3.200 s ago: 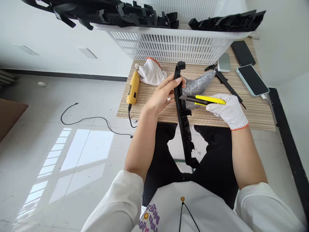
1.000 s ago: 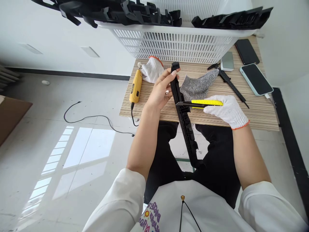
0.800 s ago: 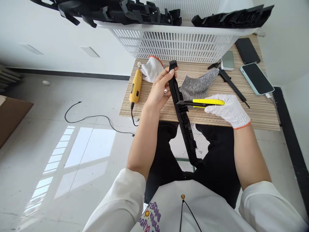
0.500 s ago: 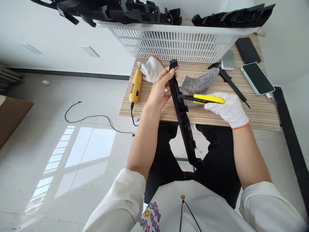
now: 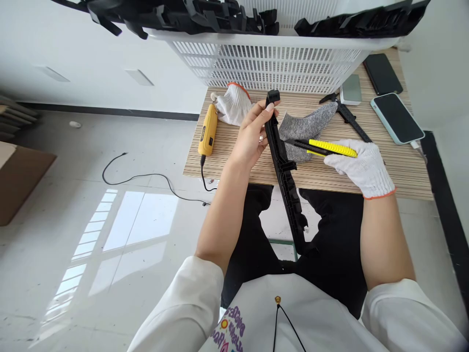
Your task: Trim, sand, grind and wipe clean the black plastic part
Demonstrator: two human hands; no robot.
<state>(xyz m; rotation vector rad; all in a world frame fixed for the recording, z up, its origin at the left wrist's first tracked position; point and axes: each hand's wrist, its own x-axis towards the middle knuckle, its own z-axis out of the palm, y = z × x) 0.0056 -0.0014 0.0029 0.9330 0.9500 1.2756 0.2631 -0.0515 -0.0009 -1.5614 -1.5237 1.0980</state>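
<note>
My bare left hand grips a long black plastic part near its upper end. The part hangs at a slant over the table's front edge, and its lower end reaches between my knees. My right hand, in a white knit glove, is closed around a yellow and black utility knife. The knife's dark tip points left, a short way from the part. Behind it on the table lies a grey knit glove or sleeve, partly hidden by the part and knife.
A white basket with black plastic parts stands at the table's back. On the table are a yellow corded tool, a white glove, a caliper, a small grey box and two phones.
My right hand has drawn the knife to the right, its tip moving away from the black part. My left hand holds the part as before; the whole view has shifted slightly.
</note>
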